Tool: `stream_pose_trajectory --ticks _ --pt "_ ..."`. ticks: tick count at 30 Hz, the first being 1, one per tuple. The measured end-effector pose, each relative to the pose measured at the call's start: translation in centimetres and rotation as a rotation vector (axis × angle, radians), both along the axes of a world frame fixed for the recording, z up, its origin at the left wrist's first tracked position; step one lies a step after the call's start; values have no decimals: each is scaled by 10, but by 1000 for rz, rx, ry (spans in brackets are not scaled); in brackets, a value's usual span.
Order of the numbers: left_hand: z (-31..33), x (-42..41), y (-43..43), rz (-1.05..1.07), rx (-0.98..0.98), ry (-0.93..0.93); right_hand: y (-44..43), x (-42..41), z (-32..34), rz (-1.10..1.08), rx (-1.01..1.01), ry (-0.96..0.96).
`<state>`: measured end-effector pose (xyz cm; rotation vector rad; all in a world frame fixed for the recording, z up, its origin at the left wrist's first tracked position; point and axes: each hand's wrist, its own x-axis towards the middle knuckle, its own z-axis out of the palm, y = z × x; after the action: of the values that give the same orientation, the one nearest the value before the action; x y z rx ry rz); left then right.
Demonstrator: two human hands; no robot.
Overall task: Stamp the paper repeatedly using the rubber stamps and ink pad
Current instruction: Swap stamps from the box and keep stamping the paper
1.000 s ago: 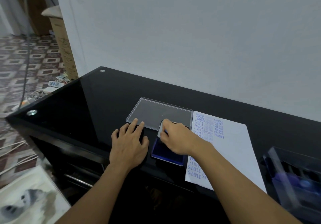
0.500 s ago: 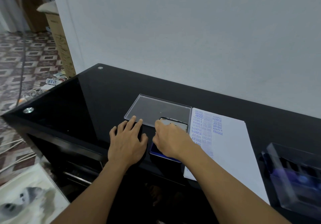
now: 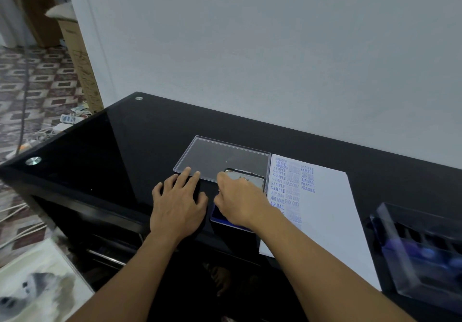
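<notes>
While the left hand (image 3: pixel 178 206) lay flat on the counter (image 3: pixel 125 151) and the right hand (image 3: pixel 237 201) curled over the ink pad (image 3: pixel 220 218), grasp hidden, the pad, if unbraced, could have skidded, smearing the paper (image 3: pixel 330 209) just beside it.

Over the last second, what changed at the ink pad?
The right hand swung the lid of the blue ink pad further open, from on edge to tipped back. Its grip on the lid is unclear. Left hand, paper and clear tray stayed put.
</notes>
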<state>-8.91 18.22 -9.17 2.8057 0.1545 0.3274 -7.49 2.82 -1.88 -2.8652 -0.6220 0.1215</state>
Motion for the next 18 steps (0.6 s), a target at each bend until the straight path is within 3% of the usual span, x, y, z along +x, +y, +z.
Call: stream_pose_trajectory --ticks 18 --pt "1 0 -1 -1 -13 -9 1 -3 -4 -27 19 -67"
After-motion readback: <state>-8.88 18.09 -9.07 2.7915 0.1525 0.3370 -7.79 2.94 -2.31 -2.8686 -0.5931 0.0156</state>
